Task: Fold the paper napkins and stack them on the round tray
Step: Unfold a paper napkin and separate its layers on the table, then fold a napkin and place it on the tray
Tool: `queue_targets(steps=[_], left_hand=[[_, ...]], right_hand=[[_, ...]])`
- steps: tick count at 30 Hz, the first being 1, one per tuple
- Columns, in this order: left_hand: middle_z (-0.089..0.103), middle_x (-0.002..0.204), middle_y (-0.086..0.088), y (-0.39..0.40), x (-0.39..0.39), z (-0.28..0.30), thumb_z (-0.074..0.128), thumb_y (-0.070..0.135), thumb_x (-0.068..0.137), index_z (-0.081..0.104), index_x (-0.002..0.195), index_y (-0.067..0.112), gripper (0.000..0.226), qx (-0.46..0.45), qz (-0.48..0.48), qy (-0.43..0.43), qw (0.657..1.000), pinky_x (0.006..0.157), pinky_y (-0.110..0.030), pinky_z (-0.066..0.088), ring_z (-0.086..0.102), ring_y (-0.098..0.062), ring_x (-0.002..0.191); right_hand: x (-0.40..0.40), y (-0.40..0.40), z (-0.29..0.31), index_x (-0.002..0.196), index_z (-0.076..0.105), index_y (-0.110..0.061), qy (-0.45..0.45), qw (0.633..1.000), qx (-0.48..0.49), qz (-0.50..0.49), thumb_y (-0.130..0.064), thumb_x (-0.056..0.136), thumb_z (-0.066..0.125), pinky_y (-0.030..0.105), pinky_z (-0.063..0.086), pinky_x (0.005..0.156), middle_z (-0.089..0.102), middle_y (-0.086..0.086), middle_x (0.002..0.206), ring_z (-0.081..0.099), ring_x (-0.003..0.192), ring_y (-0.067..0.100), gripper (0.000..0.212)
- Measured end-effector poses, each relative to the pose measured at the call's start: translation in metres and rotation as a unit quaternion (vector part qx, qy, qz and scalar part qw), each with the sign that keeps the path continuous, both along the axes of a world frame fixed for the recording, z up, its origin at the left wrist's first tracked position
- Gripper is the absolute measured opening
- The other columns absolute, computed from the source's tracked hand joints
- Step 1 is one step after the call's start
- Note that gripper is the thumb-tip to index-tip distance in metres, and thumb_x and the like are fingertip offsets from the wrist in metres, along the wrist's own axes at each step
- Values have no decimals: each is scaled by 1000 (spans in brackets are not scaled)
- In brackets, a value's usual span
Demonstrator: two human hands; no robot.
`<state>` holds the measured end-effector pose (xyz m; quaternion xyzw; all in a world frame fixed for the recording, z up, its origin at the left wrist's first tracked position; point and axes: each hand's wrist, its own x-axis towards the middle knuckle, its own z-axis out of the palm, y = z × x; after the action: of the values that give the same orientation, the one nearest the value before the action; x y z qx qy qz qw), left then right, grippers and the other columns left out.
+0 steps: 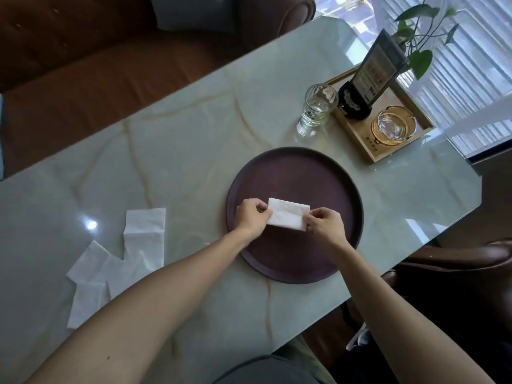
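Two hands on one folded napkin (288, 217): left hand (252, 217) and right hand (324, 225) each pinch an end in a narrow grip, keeping it taut over the round tray (293, 167), likely for neat placement; loose napkins (116, 261) wait on the counter (194, 134).

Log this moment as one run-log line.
left hand: pinches folded napkin | right hand: pinches other end | over round tray | loose napkins: on table

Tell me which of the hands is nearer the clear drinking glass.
Right. The right hand lies below the clear drinking glass; the left hand sits farther left.
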<state>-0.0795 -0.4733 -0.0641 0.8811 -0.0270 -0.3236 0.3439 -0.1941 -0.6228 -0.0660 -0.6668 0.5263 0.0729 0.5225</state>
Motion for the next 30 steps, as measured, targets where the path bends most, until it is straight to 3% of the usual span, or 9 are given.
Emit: queue_targets(steps=[7,14,19,22,25,30], left_hand=[[69,81,1,-6,-2,-14,75,23,84,73,95,13,14,24,-9,11,1000,76,-26,49,69,-21,87],[71,83,-1,16,3,-5,79,27,83,73,98,15,20,8,-14,37,999,77,-25,52,71,-20,83],[73,93,-1,58,14,20,77,32,85,73,104,14,26,-7,-8,14,1000,76,-22,46,66,-15,85],[75,97,-4,97,23,36,78,34,85,72,105,13,29,-16,27,-4,999,84,-28,52,69,-19,91],[73,102,-4,146,29,50,77,39,84,71,108,13,35,-21,75,-22,997,89,-32,54,68,-19,97],[70,109,-4,236,32,68,77,40,85,69,112,14,39,-25,185,-30,982,90,-29,51,66,-18,103]], right_hand=[[2,-5,-7,92,73,-16,73,994,-58,59,-23,90,61,31,48,71,72,-2,89,67,84,20,13],[7,3,4,103,62,-16,137,980,-107,100,-34,91,60,33,44,75,66,-1,101,61,89,24,21],[32,33,27,110,61,-12,40,971,-148,186,-33,93,62,35,44,79,66,3,110,62,101,26,27],[61,67,42,107,66,-11,-15,961,-123,246,-38,91,68,35,48,81,69,1,102,64,97,22,31],[89,111,57,109,68,-12,-38,939,-111,322,-37,90,71,29,39,76,68,0,101,58,93,17,32],[121,188,68,128,66,-14,-61,909,-78,404,-45,90,71,26,40,84,71,7,121,65,114,24,50]])
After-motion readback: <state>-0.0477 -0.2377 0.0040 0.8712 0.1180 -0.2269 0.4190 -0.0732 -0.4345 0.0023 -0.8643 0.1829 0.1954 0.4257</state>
